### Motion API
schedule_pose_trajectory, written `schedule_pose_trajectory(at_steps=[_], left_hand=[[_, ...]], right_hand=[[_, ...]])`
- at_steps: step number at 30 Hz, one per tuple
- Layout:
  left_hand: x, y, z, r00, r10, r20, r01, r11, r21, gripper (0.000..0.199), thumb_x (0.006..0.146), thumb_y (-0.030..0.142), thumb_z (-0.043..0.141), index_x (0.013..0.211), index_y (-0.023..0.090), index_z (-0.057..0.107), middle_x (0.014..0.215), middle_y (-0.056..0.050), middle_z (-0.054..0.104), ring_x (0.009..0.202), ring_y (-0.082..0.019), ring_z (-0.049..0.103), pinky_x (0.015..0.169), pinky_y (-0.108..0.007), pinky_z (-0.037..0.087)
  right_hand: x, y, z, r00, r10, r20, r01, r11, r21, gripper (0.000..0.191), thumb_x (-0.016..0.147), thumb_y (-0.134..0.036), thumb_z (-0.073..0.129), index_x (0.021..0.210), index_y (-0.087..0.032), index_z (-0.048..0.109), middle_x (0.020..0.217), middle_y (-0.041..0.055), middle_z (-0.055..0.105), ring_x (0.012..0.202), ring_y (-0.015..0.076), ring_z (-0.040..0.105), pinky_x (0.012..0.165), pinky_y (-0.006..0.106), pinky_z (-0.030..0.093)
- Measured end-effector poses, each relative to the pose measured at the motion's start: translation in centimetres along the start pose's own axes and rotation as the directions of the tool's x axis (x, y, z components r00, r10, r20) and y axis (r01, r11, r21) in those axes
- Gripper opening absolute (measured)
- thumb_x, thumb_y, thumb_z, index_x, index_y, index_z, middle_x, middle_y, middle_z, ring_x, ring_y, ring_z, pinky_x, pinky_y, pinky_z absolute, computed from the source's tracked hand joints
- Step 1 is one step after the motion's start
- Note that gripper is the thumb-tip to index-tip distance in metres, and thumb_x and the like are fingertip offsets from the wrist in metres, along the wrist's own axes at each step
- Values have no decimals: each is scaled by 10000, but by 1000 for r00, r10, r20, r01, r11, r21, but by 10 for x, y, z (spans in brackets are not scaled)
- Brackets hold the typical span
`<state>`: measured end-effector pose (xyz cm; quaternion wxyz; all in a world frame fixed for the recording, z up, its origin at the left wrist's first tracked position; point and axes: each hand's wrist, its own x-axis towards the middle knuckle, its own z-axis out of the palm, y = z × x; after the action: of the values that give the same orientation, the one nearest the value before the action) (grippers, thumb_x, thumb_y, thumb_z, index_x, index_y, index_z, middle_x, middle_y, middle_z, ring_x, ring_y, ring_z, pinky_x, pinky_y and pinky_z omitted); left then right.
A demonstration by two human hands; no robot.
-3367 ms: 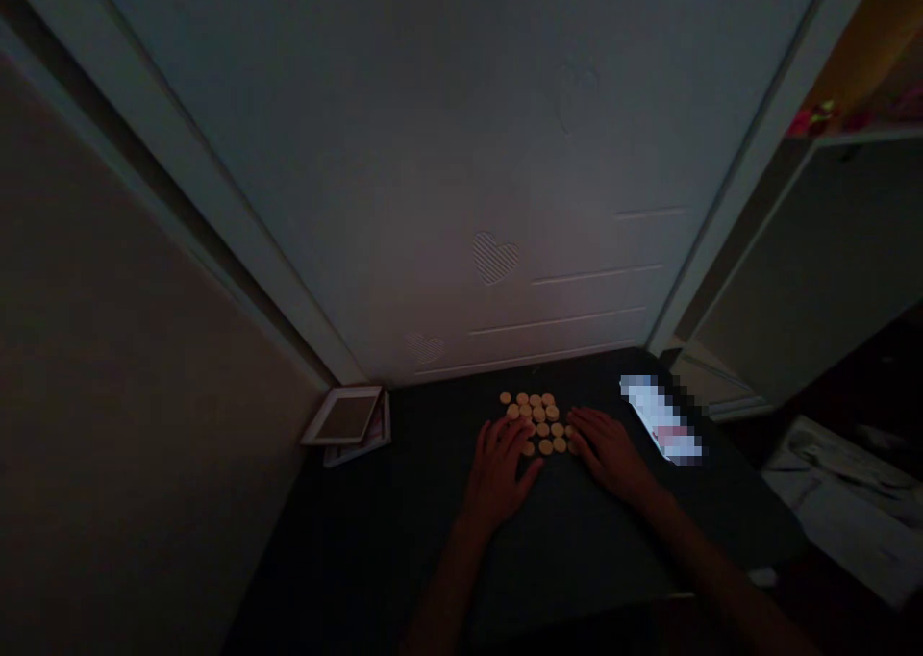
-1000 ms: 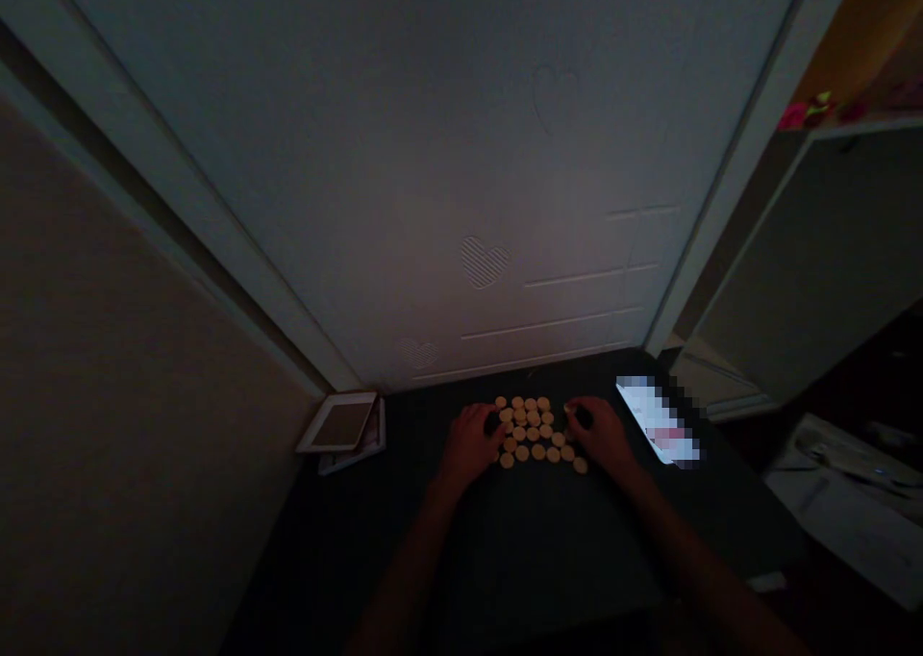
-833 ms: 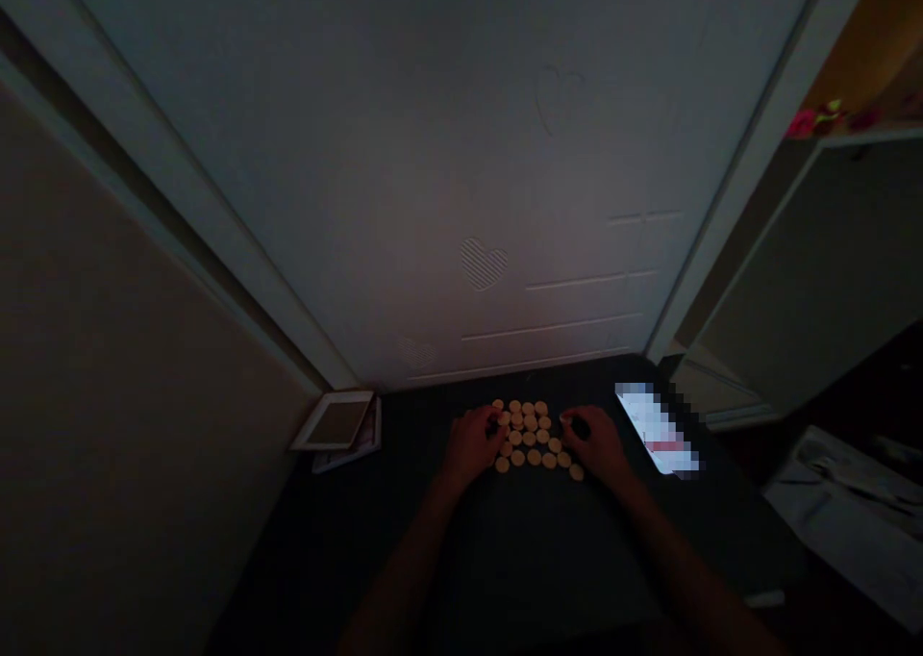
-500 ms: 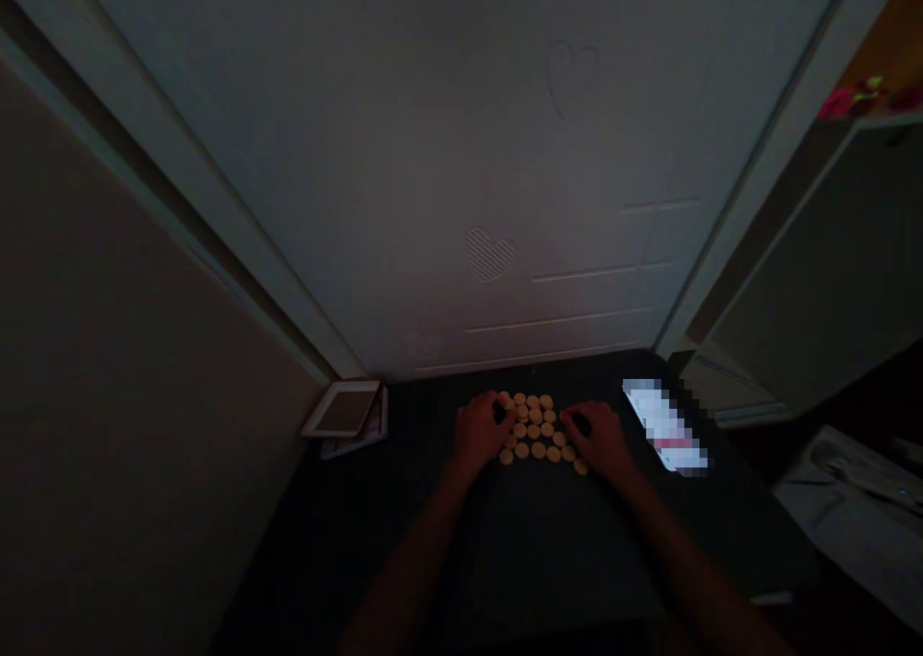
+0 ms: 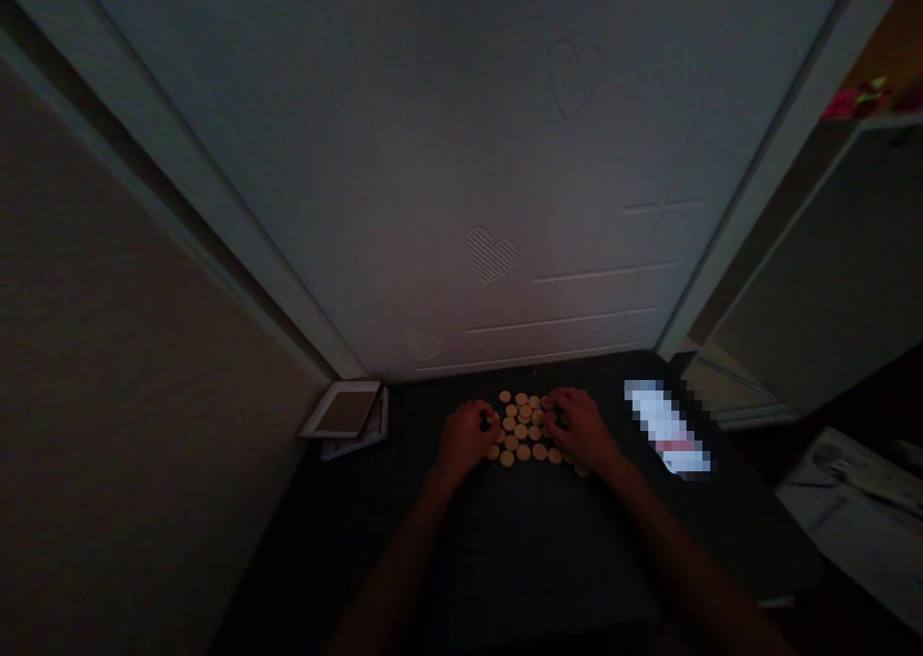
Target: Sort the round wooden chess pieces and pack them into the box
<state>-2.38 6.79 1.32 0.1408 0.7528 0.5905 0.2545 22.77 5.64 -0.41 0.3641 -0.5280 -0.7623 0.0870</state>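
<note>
- Far L: white-rimmed flat rectangular item w/ brown centre [image 5: 348,412], lying askew on a pale flat rectangular item [image 5: 357,444], well apart from the action.
- Next, L hand [image 5: 462,437]: bare, fingers curled, thumb & index tips close at the L edge of the discs. Pinching one? Can't tell, too dark.
- Mid-table, here they are: small round tan discs, matl. unclear [image 5: 523,452], flat on the dark table [image 5: 548,541] btwn the hands, in rough rows.
- Progress check: rows are down but uneven, w/ gaps in places; a couple near centre seem to overlap. Top-L disc [image 5: 505,396] sits slightly apart. Looks like a partly ordered layout, IMO; full count n/a, as hands hide some.
- Now R hand [image 5: 583,432]: fingers bent, thumb & index tips near each other at the upper-R discs. Touching, prob.; a firm grip, can't tell. Lower-R discs are partly covered.
- Far R: slim bright-screened rectangular device, prob. a phone, partly pixelated [image 5: 660,425], flat & apart from R hand.
</note>
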Motion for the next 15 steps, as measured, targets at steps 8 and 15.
schedule_pose_trajectory(at_steps=[8,15], left_hand=[[7,-8,4,997,79,-15,-80,994,-69,204,923,264,601,1109,214,668,1092,-60,703,946,-188,671,891,-341,531],[49,-3,10,978,202,48,-197,975,-100,184,923,223,611,1064,253,725,1163,-21,733,1117,-193,647,1058,-369,452]], right_hand=[[7,-11,3,992,-68,110,79,992,-97,147,897,-327,672,1009,-242,719,1000,67,706,974,247,593,867,369,436],[6,-20,-1,989,-74,128,87,990,-106,104,928,-313,644,952,-234,706,938,63,702,935,241,598,845,355,438]])
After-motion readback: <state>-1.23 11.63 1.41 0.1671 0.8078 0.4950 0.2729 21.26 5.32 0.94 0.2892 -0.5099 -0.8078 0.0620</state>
